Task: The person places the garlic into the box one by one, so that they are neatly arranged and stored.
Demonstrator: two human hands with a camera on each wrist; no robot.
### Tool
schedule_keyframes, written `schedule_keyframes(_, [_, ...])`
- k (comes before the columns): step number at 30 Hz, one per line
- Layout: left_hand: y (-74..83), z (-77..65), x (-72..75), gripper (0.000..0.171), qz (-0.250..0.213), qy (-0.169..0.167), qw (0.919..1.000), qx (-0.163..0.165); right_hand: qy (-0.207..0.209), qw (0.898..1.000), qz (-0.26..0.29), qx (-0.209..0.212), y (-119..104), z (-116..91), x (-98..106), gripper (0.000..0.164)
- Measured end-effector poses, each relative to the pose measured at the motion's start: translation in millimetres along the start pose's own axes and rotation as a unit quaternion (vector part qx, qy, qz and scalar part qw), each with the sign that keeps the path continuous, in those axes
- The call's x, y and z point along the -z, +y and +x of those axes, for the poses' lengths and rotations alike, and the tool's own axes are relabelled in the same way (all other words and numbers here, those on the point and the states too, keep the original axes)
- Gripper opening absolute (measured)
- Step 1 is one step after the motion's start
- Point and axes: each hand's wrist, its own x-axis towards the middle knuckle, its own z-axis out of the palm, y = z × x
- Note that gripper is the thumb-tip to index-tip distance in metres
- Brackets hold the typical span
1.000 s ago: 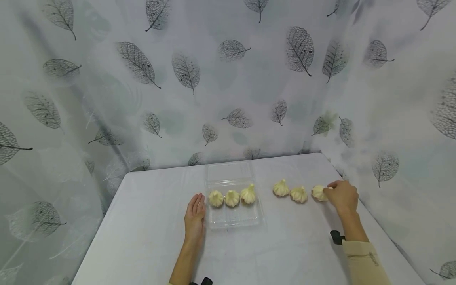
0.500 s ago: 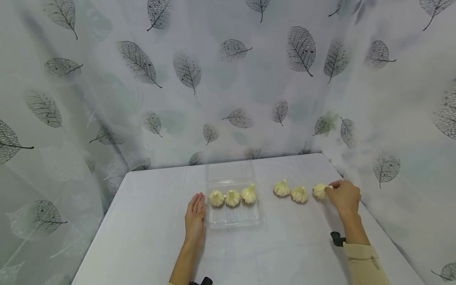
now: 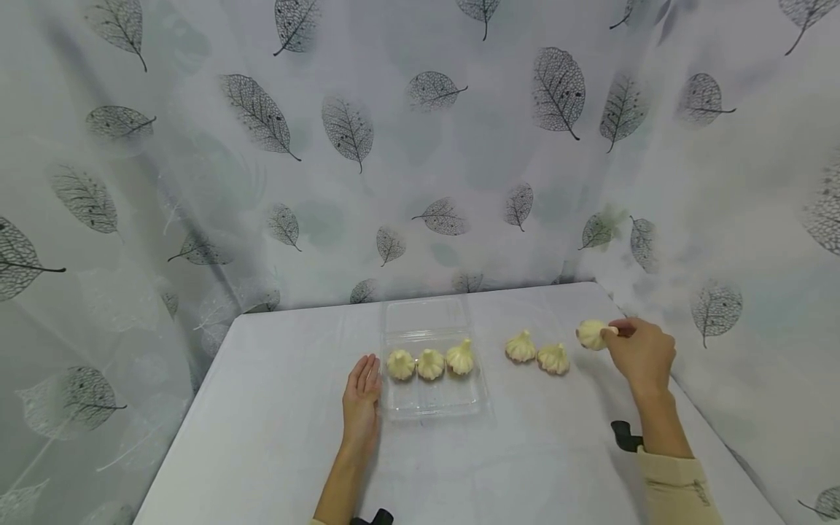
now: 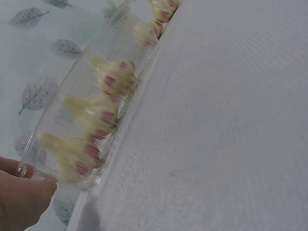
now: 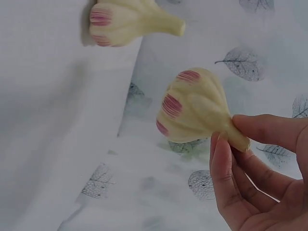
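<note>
My right hand (image 3: 643,356) pinches a garlic bulb (image 5: 195,106) by its stem between thumb and fingers, held up above the table at the right. The bulb is pale yellow with pink streaks. My left hand (image 3: 361,397) lies with straight fingers along the left side of a clear plastic container (image 3: 429,408), touching its wall. Inside the container, three garlic bulbs (image 3: 430,364) sit side by side in a row. Between the container and my right hand, two more bulbs stand on the table: a left one (image 3: 520,346) and a right one (image 3: 553,359).
The container's clear lid (image 3: 423,315) lies folded back behind it. A white cloth covers the table (image 3: 262,415). A leaf-print curtain (image 3: 407,160) hangs behind and at both sides, close to the table's far edge.
My right hand has lifted the rightmost garlic bulb up off the table. My left hand, the container and the other bulbs have stayed in place.
</note>
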Motion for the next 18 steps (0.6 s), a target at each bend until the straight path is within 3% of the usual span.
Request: schedule_keyframes(18, [1.5,-0.9,-0.2,0.062,-0.004,-0.007,1.0,0.001,0.024,0.997,0.027,0.07,-40,-18,14,0.027])
